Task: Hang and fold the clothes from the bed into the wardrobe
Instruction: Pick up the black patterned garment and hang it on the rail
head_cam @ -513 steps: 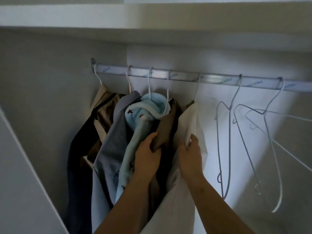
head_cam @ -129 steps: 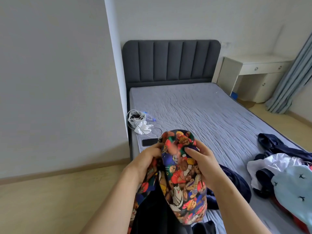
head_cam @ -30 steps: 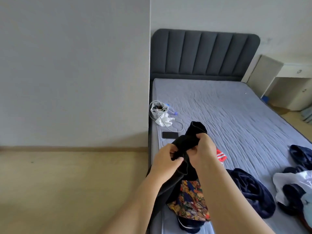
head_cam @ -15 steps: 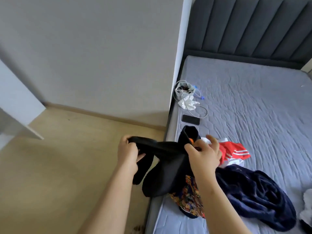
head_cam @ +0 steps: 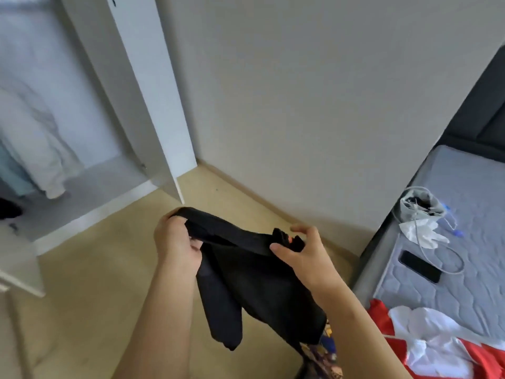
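Blur smears the pale hanging garment [head_cam: 35, 138] in the wardrobe [head_cam: 109, 181]; the red garment [head_cam: 492, 362] runs off the bottom edge.

No text, label, brand, number or sign can be read anywhere in view.

Found on the grey bed [head_cam: 478, 192] a black phone [head_cam: 420, 266], a looped white cable [head_cam: 461, 265], a grey pouch [head_cam: 418, 203] and a red-and-white garment [head_cam: 437, 348].

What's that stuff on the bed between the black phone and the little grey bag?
In the head view, a crumpled white thing and a thin white cable lie between the phone and the grey bag.
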Motion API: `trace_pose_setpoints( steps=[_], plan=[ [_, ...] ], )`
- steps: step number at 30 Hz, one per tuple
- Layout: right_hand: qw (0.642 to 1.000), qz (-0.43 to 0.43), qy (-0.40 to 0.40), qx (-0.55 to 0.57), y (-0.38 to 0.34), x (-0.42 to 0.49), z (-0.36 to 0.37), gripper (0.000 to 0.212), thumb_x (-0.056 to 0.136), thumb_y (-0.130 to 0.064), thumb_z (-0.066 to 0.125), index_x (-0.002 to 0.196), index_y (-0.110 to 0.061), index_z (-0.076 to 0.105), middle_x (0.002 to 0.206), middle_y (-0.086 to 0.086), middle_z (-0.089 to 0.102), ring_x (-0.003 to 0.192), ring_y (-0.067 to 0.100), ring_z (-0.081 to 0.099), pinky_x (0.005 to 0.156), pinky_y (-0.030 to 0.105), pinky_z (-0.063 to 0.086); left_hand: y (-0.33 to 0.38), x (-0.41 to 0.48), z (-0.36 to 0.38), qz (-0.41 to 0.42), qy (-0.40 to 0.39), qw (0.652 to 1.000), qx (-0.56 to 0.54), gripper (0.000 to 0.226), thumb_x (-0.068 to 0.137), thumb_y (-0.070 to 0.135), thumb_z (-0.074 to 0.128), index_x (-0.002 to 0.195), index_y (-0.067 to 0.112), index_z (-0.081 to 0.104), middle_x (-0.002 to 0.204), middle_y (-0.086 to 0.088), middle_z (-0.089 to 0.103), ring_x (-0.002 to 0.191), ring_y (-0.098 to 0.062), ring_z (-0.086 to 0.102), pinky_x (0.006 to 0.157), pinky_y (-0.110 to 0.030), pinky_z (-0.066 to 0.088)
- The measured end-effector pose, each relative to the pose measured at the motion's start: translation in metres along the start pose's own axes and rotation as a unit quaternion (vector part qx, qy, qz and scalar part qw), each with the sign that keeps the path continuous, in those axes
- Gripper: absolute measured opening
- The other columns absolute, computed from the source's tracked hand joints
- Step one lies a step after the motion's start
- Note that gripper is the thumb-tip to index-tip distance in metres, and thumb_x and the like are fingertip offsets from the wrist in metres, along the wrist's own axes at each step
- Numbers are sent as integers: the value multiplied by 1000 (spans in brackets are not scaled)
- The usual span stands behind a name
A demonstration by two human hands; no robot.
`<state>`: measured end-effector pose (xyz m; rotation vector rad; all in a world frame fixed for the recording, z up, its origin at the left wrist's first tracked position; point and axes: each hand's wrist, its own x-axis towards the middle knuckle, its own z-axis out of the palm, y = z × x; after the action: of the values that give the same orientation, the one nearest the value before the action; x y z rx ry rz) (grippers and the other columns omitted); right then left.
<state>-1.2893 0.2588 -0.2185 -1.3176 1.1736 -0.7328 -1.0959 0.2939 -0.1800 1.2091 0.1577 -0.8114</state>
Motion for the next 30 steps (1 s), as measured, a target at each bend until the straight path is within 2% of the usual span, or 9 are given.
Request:
trace_pose_setpoints(
  steps=[2, 5, 8, 10, 12, 15, 20, 24, 30],
  plan=[
    [997, -3, -61, -43, -18, 17, 27, 50, 78, -27, 74, 111, -38, 39, 95, -16, 51, 85, 9, 57, 62, 16, 46, 26, 24, -15, 11, 14, 1000, -22, 25, 85, -3, 41, 80, 14, 58, 78, -4, 58, 66, -17, 56, 59, -26, 47],
    [986, -40, -114, -119, -44, 43, 79, 26, 74, -15, 76, 95, -20, 61, 86, -4, 63, 82, 16, 60, 67, 21, 48, 71, 64, -40, 48, 29, 998, -40, 25, 84, -5, 43, 77, 15, 57, 74, -3, 57, 63, -15, 55, 48, -19, 48],
    [989, -46, -108, -92, -61, 70, 142, 22, 72, -8, 76, 88, -15, 63, 85, 1, 68, 80, 17, 64, 68, 24, 50, 121, 104, -62, 83, 43, 994, -57, 27, 80, -8, 45, 71, 14, 57, 66, -4, 58, 59, -17, 56, 48, -21, 49],
    [991, -22, -124, -42, -72, 86, 185, 26, 70, -4, 76, 93, -11, 64, 91, 8, 71, 86, 24, 67, 78, 36, 55, 154, 131, -77, 99, 54, 992, -58, 26, 79, -8, 45, 73, 13, 57, 66, -5, 57, 59, -17, 55, 50, -25, 48],
    [984, -18, -171, -43, -84, 101, 227, 29, 68, -6, 77, 95, -11, 65, 92, 9, 72, 88, 26, 68, 86, 43, 53, 188, 158, -95, 107, 63, 990, -59, 23, 77, -8, 44, 73, 11, 57, 65, -7, 55, 58, -18, 54, 47, -24, 47],
    [969, -17, -236, -66, -100, 120, 281, 42, 57, -18, 80, 95, -10, 63, 90, 8, 72, 86, 23, 68, 83, 39, 52, 231, 193, -124, 123, 82, 987, -56, 20, 71, -8, 46, 73, 9, 56, 65, -9, 53, 57, -20, 53, 52, -27, 46],
    [969, -74, -197, -129, -122, 160, 355, 28, 67, -20, 81, 83, -16, 59, 78, 1, 66, 74, 16, 63, 60, 24, 46, 282, 232, -168, 160, 133, 976, -59, 23, 68, -10, 48, 77, 10, 54, 70, -7, 51, 62, -19, 50, 58, -29, 42],
    [964, -151, -165, -140, -147, 198, 418, 13, 75, -22, 75, 77, -24, 63, 77, -3, 67, 77, 17, 64, 68, 32, 54, 315, 261, -197, 180, 175, 964, -89, 23, 76, -8, 54, 91, 10, 56, 71, -7, 55, 61, -18, 54, 47, -22, 45],
    [959, -201, -179, -94, -162, 262, 516, 18, 78, -19, 72, 71, -30, 60, 73, -5, 66, 75, 17, 64, 68, 33, 51, 357, 329, -208, 223, 230, 946, -55, 20, 80, -5, 52, 82, 15, 54, 75, -7, 56, 67, -16, 54, 55, -27, 45]
  ],
)
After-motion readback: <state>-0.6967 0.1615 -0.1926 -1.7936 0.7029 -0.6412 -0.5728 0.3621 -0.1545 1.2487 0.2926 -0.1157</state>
